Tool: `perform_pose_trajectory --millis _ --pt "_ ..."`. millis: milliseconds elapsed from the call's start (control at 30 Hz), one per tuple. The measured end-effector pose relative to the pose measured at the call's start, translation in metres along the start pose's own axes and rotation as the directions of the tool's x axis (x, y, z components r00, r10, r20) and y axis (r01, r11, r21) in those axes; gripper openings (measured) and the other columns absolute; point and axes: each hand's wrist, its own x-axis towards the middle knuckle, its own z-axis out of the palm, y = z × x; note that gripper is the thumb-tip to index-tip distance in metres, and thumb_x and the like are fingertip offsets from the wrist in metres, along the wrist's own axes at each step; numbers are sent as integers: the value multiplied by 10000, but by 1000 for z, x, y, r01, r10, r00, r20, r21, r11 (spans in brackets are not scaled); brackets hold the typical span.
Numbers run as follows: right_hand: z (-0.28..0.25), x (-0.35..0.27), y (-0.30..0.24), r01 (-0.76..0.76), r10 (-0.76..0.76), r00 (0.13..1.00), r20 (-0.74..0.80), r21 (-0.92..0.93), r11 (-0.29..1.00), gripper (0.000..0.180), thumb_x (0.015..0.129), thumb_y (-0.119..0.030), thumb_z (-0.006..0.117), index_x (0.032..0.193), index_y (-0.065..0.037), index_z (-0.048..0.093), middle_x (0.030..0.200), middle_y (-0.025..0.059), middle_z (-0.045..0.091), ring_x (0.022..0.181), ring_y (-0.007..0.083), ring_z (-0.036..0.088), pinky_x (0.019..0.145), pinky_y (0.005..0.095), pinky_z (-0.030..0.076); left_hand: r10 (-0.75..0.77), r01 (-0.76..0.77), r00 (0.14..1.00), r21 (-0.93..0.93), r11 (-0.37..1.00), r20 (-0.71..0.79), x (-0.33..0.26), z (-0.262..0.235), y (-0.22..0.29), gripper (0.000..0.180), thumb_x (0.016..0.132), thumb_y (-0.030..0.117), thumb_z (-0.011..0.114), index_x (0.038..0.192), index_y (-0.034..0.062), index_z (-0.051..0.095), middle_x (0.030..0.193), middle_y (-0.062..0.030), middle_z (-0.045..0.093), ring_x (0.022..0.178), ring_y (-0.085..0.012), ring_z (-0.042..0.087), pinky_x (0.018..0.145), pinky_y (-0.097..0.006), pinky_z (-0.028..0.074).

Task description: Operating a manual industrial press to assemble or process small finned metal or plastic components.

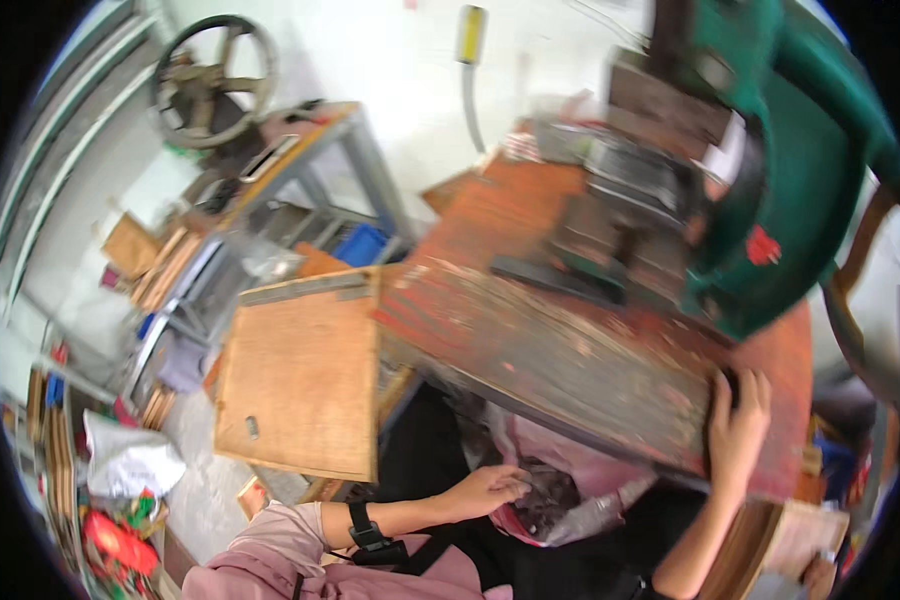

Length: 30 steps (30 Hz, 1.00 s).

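Note:
My left hand (487,491) is at the mouth of a pink plastic bag (610,474) under the front edge of the worktable. Its fingers are curled together; blur hides what they hold, if anything. Dark small pieces (548,496) lie inside the bag. My right hand (740,420) rests on the right front part of the worn red-brown worktable (560,365), fingers stretched out over the top and holding nothing. Behind it stands a green press machine (805,190) with a dark metal block (640,180) and a flat bar (555,280) at its base.
Left of the worktable sits a wooden board tray (300,375) with a small metal piece (252,428) on it. Farther back is a bench (310,150) beside a large handwheel (213,80). A white sack (130,455) lies at left; a wooden box (770,540) stands at lower right.

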Motion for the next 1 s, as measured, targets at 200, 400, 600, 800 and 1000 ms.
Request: perform_pose_trajectory --millis 200,400,600,800,1000 --pt "5 0 -7 -29 24 997 67 77 997 144 870 -47 542 959 62 568 906 213 557 863 396 530 759 426 424 443 -75 689 551 831 -573 -57 -125 42 233 917 136 558 1087 -18 597 929 -121 660 908 -172 613 806 -297 487" --pt "6 3 3 -24 25 997 73 -11 1000 156 885 -62 532 980 57 567 931 208 564 876 390 546 766 413 429 719 157 425 828 539 -549 -52 -246 36 284 841 36 549 1119 -18 550 1096 -214 577 1006 -368 568 867 -397 463" --pt "11 5 -4 -48 50 996 75 -27 998 150 890 -45 525 981 61 580 917 195 582 863 339 573 790 365 445 820 359 515 932 58 -249 -4 -343 67 514 762 -6 548 1257 -65 425 1335 -259 410 1270 -389 372 1036 -431 348" --pt "12 7 -9 -55 61 996 72 -71 996 135 889 -41 526 957 60 583 901 187 583 839 332 573 758 365 448 606 387 761 912 -138 -231 18 -387 69 497 800 7 499 1282 -79 412 1343 -240 427 1307 -347 361 1075 -414 318" --pt "11 6 -11 -28 34 997 62 -103 994 133 888 -50 534 944 58 587 894 191 581 828 339 570 739 368 444 707 314 687 946 -79 -169 17 -380 75 448 767 -8 508 1212 -59 494 1213 -207 519 1181 -329 467 1009 -407 378"
